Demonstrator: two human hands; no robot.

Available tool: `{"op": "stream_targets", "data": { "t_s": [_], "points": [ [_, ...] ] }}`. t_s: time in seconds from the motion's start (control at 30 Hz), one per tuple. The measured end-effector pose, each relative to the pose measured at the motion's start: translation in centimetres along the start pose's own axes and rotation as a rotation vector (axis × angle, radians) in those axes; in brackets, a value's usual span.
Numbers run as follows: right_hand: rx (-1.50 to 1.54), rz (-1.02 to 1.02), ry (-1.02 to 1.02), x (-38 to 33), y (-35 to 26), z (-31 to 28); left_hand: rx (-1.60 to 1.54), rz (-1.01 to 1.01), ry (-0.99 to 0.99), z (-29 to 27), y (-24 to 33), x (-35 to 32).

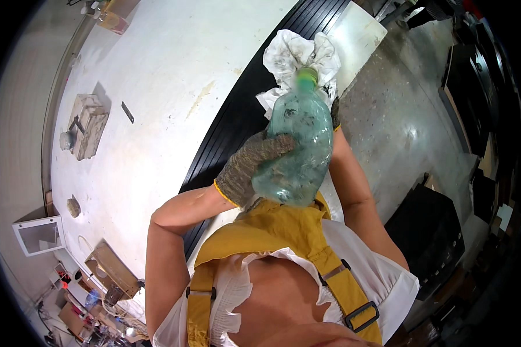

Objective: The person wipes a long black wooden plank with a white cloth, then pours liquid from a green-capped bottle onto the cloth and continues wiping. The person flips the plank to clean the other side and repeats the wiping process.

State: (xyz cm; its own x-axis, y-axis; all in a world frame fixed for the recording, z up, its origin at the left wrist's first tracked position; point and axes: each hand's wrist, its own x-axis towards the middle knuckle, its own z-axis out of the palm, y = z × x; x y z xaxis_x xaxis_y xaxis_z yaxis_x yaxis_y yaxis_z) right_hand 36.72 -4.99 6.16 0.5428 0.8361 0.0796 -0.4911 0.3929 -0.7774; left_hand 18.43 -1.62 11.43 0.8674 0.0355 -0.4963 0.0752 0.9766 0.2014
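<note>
My left hand, in a grey-brown knit glove with a yellow cuff edge, grips a large translucent green plastic bottle around its left side. The bottle is tilted, its green cap pointing away from me. Behind the cap end is a crumpled white rag with dark smudges. Only a sliver of my gloved right hand shows beside the bottle and the rag's lower right. Its fingers are hidden, so whether it holds the rag cannot be seen.
A ribbed black strip runs along the edge of the white table. On the table lie a stained block, a small dark flat piece and a stone-like lump. Bottles stand far left; black panels are at right.
</note>
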Motion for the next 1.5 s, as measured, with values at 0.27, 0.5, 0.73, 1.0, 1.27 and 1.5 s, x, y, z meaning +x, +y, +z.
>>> {"op": "stream_targets", "data": {
  "t_s": [0.27,0.5,0.73,1.0,1.27,1.5],
  "points": [
    [0.008,0.006,0.015,0.4,0.2,0.1,0.049,0.031,-0.036,-1.9,0.2,0.6],
    [0.014,0.009,0.024,0.7,0.2,0.3,-0.057,0.015,-0.046,-2.1,0.3,0.5],
    [0.020,0.013,0.042,0.7,0.2,0.5,0.016,0.203,-0.249,-2.1,-0.4,0.7],
    [0.042,0.028,0.049,1.3,0.2,0.9,0.296,0.100,0.041,-1.6,0.6,0.3],
    [0.085,0.037,0.029,3.3,0.2,0.0,0.644,0.632,0.419,-6.7,6.0,-5.4],
    [0.090,-0.158,0.218,2.8,-1.6,-9.2,1.027,1.236,0.919,-20.5,16.5,-4.0]
  ]
}}
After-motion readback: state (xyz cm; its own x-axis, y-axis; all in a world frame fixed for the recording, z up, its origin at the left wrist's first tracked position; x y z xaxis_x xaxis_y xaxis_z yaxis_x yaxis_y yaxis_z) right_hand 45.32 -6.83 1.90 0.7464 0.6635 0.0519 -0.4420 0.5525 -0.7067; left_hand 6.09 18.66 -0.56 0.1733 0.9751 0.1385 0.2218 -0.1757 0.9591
